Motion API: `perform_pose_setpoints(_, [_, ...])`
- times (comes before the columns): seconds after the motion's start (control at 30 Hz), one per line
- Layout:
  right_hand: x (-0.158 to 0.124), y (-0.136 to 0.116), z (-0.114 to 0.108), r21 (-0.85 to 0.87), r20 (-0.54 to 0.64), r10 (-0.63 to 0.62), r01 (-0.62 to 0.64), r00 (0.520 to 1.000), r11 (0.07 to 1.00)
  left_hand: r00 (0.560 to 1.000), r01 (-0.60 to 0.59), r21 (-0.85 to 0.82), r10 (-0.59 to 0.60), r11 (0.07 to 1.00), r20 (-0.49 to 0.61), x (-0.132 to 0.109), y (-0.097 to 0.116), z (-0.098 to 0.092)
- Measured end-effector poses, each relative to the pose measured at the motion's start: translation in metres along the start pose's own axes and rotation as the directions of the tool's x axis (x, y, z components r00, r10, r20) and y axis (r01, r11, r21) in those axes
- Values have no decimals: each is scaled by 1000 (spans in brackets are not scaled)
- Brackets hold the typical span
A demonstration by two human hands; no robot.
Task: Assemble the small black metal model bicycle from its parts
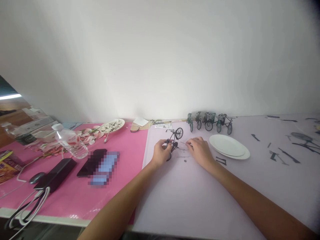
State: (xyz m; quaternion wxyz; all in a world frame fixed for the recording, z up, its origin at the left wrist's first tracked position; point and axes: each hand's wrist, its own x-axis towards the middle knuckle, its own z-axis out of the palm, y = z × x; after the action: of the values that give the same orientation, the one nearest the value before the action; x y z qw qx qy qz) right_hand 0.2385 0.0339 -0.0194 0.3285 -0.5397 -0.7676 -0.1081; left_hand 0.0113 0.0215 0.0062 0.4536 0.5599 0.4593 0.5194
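Observation:
My left hand (162, 152) is closed around a small black model bicycle (172, 144), tilted with one spoked wheel raised toward the wall. The fingers cover part of its frame and the lower wheel. Just to the right, my right hand (199, 149) has its thumb and fingertips pinched together; a thin sliver seems to stick out of them toward the bicycle, too small to name. Between and below the hands, a few tiny thin parts and a small dark round piece (185, 161) lie on the pale tabletop.
Several finished model bicycles (209, 124) stand by the wall. White plates (230, 146) and loose black parts (288, 155) lie to the right. On the pink cover at left are phones (93, 163), a tilted water bottle (71, 143), a black power strip (55, 175) and a filled plate (112, 126).

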Motion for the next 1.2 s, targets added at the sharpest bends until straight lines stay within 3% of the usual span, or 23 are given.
perform_pose_setpoints(0.17, [3, -17, -11, 132, -65, 13, -5, 998, 991, 1000, -14, 27, 15, 1000, -16, 0, -1, 0])
perform_pose_setpoints(0.43, [2, -45, -23, 418, -189, -18, 97, 982, 903, 998, -63, 96, 63, 993, -7, -1, -4, 0])
perform_pose_setpoints(0.8, [-1, -57, -27, 445, -195, -48, 132, 980, 886, 984, -177, 162, 169, 971, 65, -2, -15, 2])
perform_pose_setpoints(1.2, [-1, -56, -27, 449, -176, -36, 113, 984, 886, 980, -194, 181, 184, 964, 73, -2, -15, 1])
